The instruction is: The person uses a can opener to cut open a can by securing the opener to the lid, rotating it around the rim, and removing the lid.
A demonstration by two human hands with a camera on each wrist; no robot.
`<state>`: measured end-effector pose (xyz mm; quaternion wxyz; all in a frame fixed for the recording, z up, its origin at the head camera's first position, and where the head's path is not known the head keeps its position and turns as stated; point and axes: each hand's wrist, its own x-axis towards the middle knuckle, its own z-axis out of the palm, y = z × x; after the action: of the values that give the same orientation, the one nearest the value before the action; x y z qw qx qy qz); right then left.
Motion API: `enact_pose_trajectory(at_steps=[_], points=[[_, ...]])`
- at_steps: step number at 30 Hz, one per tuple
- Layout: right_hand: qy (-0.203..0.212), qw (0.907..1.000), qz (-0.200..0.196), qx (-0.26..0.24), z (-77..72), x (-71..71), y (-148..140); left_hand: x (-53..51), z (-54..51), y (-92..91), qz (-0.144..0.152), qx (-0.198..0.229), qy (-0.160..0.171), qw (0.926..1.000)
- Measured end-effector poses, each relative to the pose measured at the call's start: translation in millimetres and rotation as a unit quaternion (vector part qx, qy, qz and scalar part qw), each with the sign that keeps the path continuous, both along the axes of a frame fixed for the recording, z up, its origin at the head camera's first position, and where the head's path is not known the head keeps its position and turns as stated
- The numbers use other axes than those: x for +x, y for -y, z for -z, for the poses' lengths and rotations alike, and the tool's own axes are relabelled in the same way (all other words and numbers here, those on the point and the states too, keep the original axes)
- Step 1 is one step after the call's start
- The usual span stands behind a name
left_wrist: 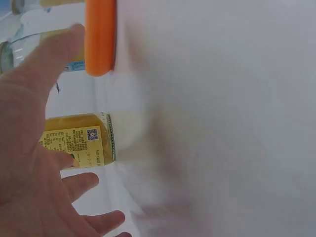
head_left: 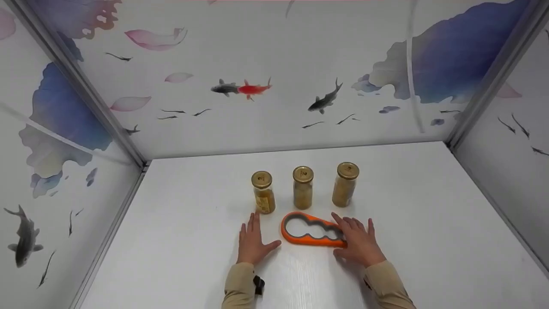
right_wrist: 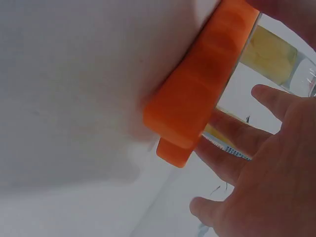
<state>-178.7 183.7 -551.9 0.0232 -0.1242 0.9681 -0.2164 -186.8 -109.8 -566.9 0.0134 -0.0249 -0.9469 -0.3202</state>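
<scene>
An orange opener with a grey scalloped inner edge [head_left: 315, 242] lies flat on the white table, in front of three gold-lidded jars. My right hand [head_left: 360, 242] is at its right end, fingers spread over and behind that end; whether they touch it I cannot tell. In the right wrist view the fingers of the right hand [right_wrist: 276, 173] stand behind the orange end [right_wrist: 182, 108]. My left hand [head_left: 253, 243] is left of the opener with fingers extended, just in front of the left jar [head_left: 265, 201]. The left wrist view shows that jar's yellow label [left_wrist: 79, 145] beyond the left hand [left_wrist: 29, 148].
The middle jar [head_left: 303, 193] and the right jar [head_left: 344, 189] stand upright beside the left one, with gaps between them. Printed walls with fish and petals enclose the white table [head_left: 180, 240] at the back and both sides.
</scene>
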Motion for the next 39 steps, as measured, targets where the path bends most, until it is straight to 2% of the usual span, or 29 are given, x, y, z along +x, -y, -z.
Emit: enact_pose_trajectory(at_steps=[4,8,14,21,24,29,33,39], points=[[0.014,0.9999,0.006,-0.005,2.2,-0.9,2.5,-12.1,2.0,-0.1,-0.024,0.088,0.005,0.9958],[0.002,0.9996,0.003,0.027,3.5,-3.8,3.2,-26.0,2.7,0.5,-0.046,0.152,-0.003,0.9873],[-0.006,0.996,-0.029,0.084,-0.2,-10.0,0.7,-46.7,4.4,0.8,-0.066,0.196,-0.024,0.9781],[0.026,0.9955,-0.033,0.084,-4.9,-12.8,-3.1,-65.2,-8.3,1.7,-0.084,0.268,-0.009,0.9598],[0.027,0.9952,-0.039,0.085,-6.1,-13.5,-5.3,-72.6,-11.6,0.7,-0.086,0.295,-0.009,0.9517],[0.018,0.9938,-0.058,0.093,-7.7,-14.5,-8.2,-82.2,-17.1,-4.9,-0.094,0.317,-0.017,0.9437],[0.024,0.9917,-0.068,0.106,-8.9,-15.0,-8.9,-87.1,-18.0,-9.1,-0.092,0.313,-0.026,0.945],[0.016,0.9916,-0.068,0.11,-8.9,-10.7,-12.0,-91.8,-11.9,-11.8,-0.091,0.307,-0.049,0.9459]])
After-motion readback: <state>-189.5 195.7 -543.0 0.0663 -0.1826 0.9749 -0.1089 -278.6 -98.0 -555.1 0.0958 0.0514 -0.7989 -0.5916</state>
